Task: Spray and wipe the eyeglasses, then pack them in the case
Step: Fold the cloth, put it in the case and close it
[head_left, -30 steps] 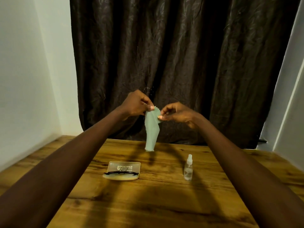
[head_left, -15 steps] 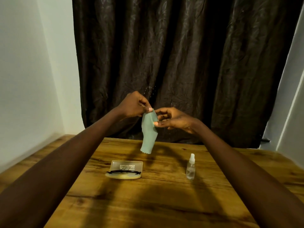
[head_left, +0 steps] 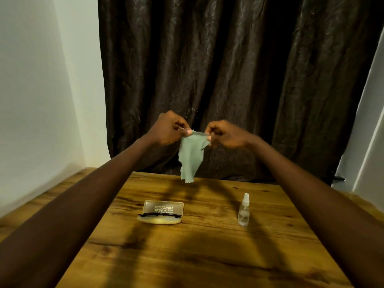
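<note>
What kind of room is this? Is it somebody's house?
Probably a room in a home, though I can't be sure: a wooden table stands in a corner between plain white walls, and a dark curtain hangs behind it.

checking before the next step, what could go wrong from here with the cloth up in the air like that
1. The green cloth is pinched only at its top edge by the left hand and right hand; a loose grip could drop it.
2. The eyeglasses lie across the open case and might slide off if bumped.
3. The upright spray bottle could tip easily.
</note>
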